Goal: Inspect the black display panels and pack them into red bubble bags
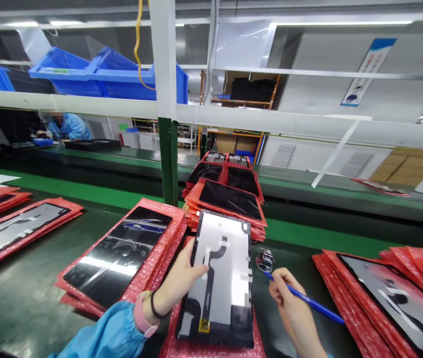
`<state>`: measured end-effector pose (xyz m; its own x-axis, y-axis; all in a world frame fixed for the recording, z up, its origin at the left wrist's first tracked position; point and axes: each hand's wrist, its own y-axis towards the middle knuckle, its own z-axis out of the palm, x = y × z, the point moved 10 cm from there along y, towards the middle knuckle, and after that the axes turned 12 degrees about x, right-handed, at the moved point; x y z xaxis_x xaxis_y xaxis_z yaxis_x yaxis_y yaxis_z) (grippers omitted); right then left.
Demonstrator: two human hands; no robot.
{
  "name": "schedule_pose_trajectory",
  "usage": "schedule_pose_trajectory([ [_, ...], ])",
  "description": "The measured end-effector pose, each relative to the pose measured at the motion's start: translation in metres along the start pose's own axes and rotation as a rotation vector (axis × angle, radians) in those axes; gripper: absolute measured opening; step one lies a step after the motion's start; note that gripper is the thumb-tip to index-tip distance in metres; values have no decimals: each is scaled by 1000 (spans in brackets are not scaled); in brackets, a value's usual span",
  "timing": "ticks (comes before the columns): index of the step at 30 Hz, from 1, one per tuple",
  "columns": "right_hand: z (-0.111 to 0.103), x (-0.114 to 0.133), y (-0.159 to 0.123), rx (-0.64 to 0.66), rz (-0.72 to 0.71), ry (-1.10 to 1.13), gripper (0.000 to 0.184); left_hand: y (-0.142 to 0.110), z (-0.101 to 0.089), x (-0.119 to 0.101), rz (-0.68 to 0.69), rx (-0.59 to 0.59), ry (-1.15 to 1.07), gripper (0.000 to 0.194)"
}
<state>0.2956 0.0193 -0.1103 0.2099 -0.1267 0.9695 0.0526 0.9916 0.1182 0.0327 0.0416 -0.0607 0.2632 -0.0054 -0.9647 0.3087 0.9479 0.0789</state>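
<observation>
Between the left hand's (pixel 189 271) thumb and fingers sits a flat black-and-silver display panel (pixel 230 268), probably to steady it; right fingers (pixel 279 278) pinch a slim blue pen-like tool (pixel 318 306), tip free.

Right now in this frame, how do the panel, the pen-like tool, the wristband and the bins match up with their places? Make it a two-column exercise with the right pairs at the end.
1. Panel
2. Pen-like tool
3. Wristband
4. Bins

A. Around the left wrist
B. Up on the rack
C. In the right hand
D. Held at one side by the left hand

Pairs: 1-D; 2-C; 3-A; 4-B
</observation>
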Motion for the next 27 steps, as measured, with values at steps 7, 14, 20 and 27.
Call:
schedule_pose_trajectory([
  [7, 0, 63, 19, -30, -87, -26, 37, 18, 8, -75, 184, 29, -93, 46],
  [14, 61, 101, 20, 161, -95, -27, 36, 31, 6, -89, 240, 45, -172, 44],
  [20, 81, 120, 24, 174, -233, -139, 28, 29, -8, -99, 295, 0, -115, 34],
  [27, 102, 128, 31, 53, -259, -503, 26, 18, -25, -107, 307, -105, 90, 36],
])
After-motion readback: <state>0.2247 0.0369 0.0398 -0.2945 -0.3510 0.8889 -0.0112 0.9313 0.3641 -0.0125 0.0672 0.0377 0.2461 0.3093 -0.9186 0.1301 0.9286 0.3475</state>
